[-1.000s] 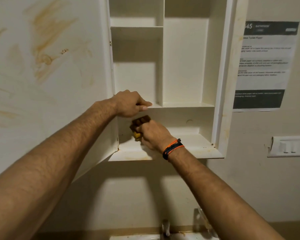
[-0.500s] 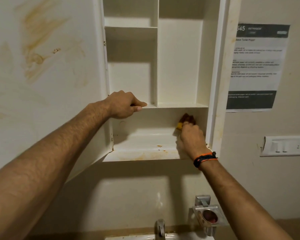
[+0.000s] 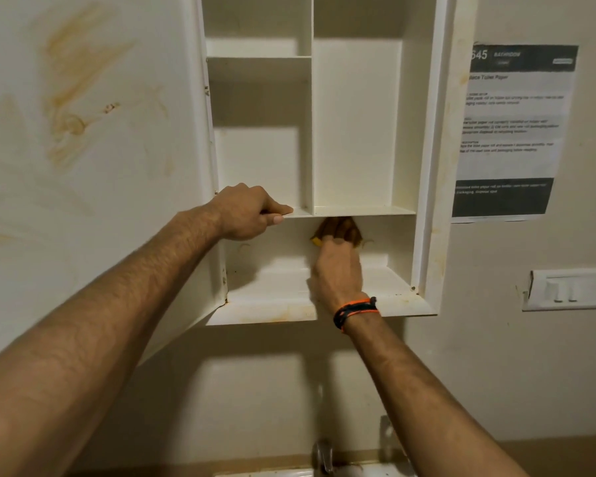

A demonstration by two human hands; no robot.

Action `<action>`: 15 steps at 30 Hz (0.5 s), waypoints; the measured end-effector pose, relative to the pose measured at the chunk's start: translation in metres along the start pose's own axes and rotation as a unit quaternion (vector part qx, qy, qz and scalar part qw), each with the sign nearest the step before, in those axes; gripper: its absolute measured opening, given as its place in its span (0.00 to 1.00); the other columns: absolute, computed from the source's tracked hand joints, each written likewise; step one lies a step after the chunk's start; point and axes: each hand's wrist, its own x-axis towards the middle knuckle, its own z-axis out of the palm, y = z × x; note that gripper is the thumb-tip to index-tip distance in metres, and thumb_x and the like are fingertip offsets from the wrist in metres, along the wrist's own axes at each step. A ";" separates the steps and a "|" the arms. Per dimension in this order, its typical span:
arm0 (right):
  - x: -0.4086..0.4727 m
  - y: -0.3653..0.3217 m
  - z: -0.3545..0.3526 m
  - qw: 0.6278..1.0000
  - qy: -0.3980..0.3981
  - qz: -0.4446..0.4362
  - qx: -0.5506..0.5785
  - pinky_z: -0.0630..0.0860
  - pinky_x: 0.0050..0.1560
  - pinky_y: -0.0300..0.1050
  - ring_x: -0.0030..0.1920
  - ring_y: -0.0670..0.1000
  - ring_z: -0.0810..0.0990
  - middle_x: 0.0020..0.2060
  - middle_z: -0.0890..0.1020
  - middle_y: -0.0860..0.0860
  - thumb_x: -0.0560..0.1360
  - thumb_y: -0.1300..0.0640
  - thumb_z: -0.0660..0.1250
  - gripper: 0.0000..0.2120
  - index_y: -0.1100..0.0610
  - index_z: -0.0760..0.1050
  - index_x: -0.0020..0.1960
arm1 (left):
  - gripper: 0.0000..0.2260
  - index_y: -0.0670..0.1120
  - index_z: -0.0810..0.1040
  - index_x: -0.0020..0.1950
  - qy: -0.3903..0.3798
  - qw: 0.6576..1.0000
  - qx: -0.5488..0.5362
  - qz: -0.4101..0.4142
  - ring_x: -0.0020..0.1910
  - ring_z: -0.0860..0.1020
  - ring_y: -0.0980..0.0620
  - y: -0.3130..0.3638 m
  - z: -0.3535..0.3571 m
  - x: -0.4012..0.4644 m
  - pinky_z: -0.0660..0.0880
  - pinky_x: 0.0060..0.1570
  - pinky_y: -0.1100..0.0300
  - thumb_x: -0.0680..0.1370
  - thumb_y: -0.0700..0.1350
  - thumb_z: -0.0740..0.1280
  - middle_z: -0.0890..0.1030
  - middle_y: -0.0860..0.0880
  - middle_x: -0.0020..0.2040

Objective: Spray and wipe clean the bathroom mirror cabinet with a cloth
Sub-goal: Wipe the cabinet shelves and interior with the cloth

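Two hands work in our open cabinet (image 3: 355, 132): our left hand (image 3: 246, 211) pinches the middle shelf's (image 3: 358, 211) front edge, our right hand (image 3: 338, 270) presses a brown-and-yellow cloth (image 3: 334, 228) against the bottom compartment's back wall. Rusty stains streak the open door (image 3: 83, 132).

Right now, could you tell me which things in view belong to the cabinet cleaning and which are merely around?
Part of the job:
cabinet
stained cabinet door
cloth, pressed by right hand
left hand, gripping the shelf edge

Merely around:
paper notice
switch plate
tap
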 end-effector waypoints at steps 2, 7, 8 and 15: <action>-0.003 -0.019 0.000 0.997 -0.001 -0.062 0.045 0.72 0.64 0.50 0.63 0.61 0.75 0.63 0.77 0.62 0.74 0.62 0.67 0.23 0.63 0.69 0.68 | 0.16 0.60 0.72 0.70 0.004 1.000 -0.001 -0.001 0.64 0.75 0.49 0.000 0.000 0.000 0.68 0.58 0.59 0.82 0.53 0.59 0.77 0.54 0.67; -0.005 -0.028 0.000 0.981 -0.037 -0.190 0.031 0.75 0.52 0.49 0.55 0.58 0.77 0.57 0.79 0.56 0.77 0.60 0.64 0.14 0.58 0.73 0.62 | 0.17 0.59 0.71 0.71 0.007 1.000 -0.004 -0.001 0.64 0.75 0.49 0.000 0.001 0.000 0.68 0.61 0.57 0.82 0.54 0.60 0.76 0.53 0.67; -0.003 -0.023 -0.002 0.977 -0.044 -0.207 0.012 0.75 0.53 0.49 0.56 0.58 0.77 0.58 0.78 0.55 0.77 0.59 0.64 0.15 0.58 0.73 0.63 | 0.16 0.59 0.71 0.71 0.006 1.000 -0.005 -0.001 0.64 0.75 0.49 0.000 0.002 -0.001 0.68 0.61 0.57 0.82 0.54 0.60 0.76 0.53 0.67; 0.002 0.039 -0.019 0.977 -0.051 -0.203 -0.049 0.76 0.54 0.51 0.58 0.57 0.77 0.60 0.79 0.53 0.80 0.54 0.60 0.17 0.53 0.71 0.68 | 0.16 0.61 0.70 0.71 0.004 1.000 0.002 -0.003 0.64 0.76 0.49 -0.001 0.002 0.000 0.69 0.61 0.57 0.83 0.53 0.59 0.77 0.54 0.67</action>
